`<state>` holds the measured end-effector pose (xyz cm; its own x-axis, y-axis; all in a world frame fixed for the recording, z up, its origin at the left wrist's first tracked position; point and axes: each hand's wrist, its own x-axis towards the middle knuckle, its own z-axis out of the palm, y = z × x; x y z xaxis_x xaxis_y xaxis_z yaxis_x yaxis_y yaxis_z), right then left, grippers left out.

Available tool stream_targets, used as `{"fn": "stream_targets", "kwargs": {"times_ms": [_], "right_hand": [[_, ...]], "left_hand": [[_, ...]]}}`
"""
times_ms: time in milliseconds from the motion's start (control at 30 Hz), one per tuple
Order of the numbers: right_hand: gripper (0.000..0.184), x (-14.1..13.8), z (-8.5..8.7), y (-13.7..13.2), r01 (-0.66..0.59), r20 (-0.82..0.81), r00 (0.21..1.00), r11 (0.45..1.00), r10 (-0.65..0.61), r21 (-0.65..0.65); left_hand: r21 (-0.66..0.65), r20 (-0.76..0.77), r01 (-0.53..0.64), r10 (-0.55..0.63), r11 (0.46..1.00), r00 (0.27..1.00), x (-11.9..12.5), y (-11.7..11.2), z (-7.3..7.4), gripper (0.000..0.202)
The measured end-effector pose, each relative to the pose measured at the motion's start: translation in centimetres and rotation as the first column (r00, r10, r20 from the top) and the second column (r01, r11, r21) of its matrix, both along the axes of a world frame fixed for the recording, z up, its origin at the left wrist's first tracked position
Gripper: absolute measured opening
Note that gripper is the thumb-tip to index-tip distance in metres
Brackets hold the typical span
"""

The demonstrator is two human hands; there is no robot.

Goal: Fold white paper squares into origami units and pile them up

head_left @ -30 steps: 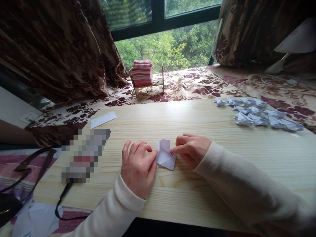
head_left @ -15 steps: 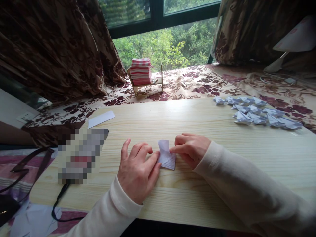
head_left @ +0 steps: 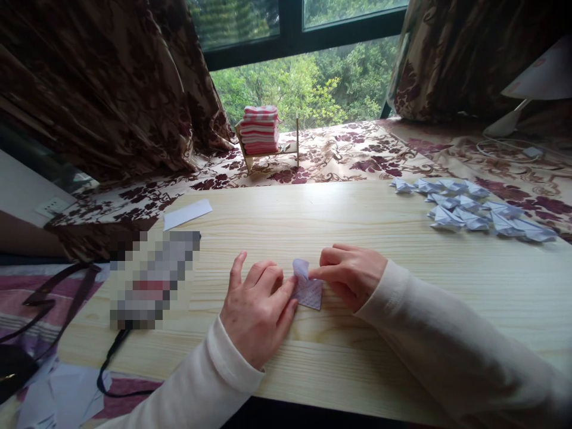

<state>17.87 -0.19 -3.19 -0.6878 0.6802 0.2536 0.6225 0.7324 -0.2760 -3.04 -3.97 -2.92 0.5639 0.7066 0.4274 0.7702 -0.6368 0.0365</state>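
Note:
A small piece of folded white paper [head_left: 310,294] lies on the wooden table between my hands, its upper flap curling up. My left hand [head_left: 260,310] holds the paper's left edge with index finger and thumb, the little finger raised and the other fingers bent. From the right, my right hand [head_left: 351,275] is closed, its index finger pressing on the paper at the base of the curled flap. The right thumb is mostly hidden beneath the hand.
Several folded paper pieces [head_left: 469,205] are grouped at the table's [head_left: 357,357] far right corner. A flat white paper strip [head_left: 187,214] lies at the far left, with a blurred-out device [head_left: 154,283] nearer. Loose paper sheets [head_left: 62,393] sit below left. Striped cloths [head_left: 260,131] are stacked behind.
The paper's upper flap has bent further over and curls more toward my right index finger. Both hands stay on the paper; the whole view has shifted slightly.

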Motion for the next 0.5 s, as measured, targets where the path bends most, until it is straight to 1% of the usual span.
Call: {"fn": "stream_targets", "kwargs": {"times_ms": [267, 433, 500], "right_hand": [[0.032, -0.22, -0.04, -0.11, -0.034, -0.038, 0.999, 0.999, 0.034, -0.003], [0.037, -0.13, -0.05, -0.02, -0.011, -0.027, 1.0, 1.0, 0.011, -0.012], [0.036, -0.08, -0.11, 0.04, -0.014, -0.025, 1.0, 1.0, 0.014, -0.009]], "left_hand": [[-0.022, 0.023, -0.001, 0.001, 1.0, 1.0, -0.01, 0.04, -0.11, 0.021], [-0.017, 0.028, 0.003, -0.002, 1.0, 1.0, -0.07, -0.04, -0.16, 0.024], [-0.016, 0.032, 0.005, -0.004, 1.0, 0.999, -0.09, -0.11, -0.16, 0.024]]}}
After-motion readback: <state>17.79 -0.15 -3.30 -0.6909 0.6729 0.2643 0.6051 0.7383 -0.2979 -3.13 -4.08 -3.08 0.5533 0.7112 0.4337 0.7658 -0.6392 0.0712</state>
